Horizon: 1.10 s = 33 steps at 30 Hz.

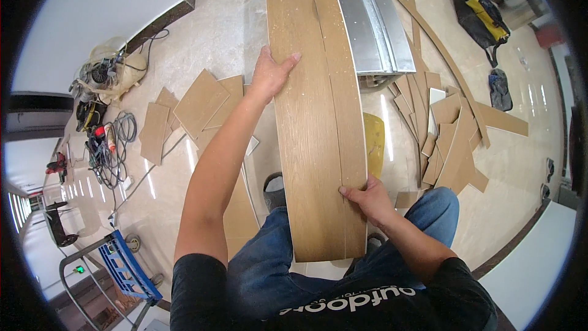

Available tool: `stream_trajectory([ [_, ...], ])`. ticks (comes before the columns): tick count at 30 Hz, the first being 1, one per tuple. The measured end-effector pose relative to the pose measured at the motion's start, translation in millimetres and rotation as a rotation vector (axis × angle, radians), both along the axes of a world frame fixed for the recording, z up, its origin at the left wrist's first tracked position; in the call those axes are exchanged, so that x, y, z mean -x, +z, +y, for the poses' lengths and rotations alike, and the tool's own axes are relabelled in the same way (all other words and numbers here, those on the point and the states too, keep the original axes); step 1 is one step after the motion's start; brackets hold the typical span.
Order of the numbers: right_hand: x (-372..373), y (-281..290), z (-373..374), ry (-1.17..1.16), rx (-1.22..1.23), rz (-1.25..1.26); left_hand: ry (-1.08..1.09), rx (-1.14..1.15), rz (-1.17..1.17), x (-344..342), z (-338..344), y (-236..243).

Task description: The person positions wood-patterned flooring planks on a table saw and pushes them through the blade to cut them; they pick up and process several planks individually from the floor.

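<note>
A long wood-grain board (312, 122) stretches away from over my lap, speckled with pale dust. A dark lengthwise line runs down its right part. My left hand (271, 73) grips its left edge farther out, thumb on the top face and fingers hidden beneath. Closer to me, my right hand (369, 201) clasps the right edge the same way. Right of the board's far part stands a silver metal bench (376, 24) with a dusty groove along its top. The board hides part of it.
Offcut boards (205, 104) lie on the floor to the left, and a pile of strips (450, 141) to the right. Beyond are tangled cables (113, 147), a blue trolley (128, 266) and a black-yellow bag (481, 15). A yellow object (373, 141) shows beside the board.
</note>
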State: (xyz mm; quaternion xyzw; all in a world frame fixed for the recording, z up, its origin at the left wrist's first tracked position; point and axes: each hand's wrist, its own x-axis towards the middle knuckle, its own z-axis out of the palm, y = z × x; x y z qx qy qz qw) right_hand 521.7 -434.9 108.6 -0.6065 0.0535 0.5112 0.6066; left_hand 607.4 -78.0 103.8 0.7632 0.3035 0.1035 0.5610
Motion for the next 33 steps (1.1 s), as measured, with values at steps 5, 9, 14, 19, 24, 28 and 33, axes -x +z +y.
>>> stream_trajectory([
  [5, 8.9, 7.9, 3.0, -0.044, 0.026, -0.092, -0.007, -0.027, -0.024, 7.2, -3.6, 1.6],
  [9, 15.8, 0.3, -7.1, 0.017, 0.066, -0.093, -0.010, -0.077, 0.045, 13.4, -7.3, 6.8],
  [14, 15.8, 15.9, -6.1, 0.009, 0.085, -0.062, 0.008, -0.204, 0.091, 15.0, -11.3, 1.2],
  [19, 18.7, 7.0, -12.5, 0.067, 0.182, -0.049, 0.002, -0.119, 0.112, 19.0, -11.6, 6.2],
  [24, 17.4, -4.6, -26.9, 0.126, 0.236, 0.010, -0.027, -0.061, 0.235, 17.2, -19.9, 13.5],
  [28, 4.1, 10.8, -12.3, 0.173, 0.225, 0.050, 0.032, 0.037, 0.202, 10.3, -6.3, 25.6],
  [33, 13.3, 13.8, -8.6, 0.029, 0.150, 0.050, 0.034, 0.023, 0.343, 0.2, -4.7, 15.0],
])
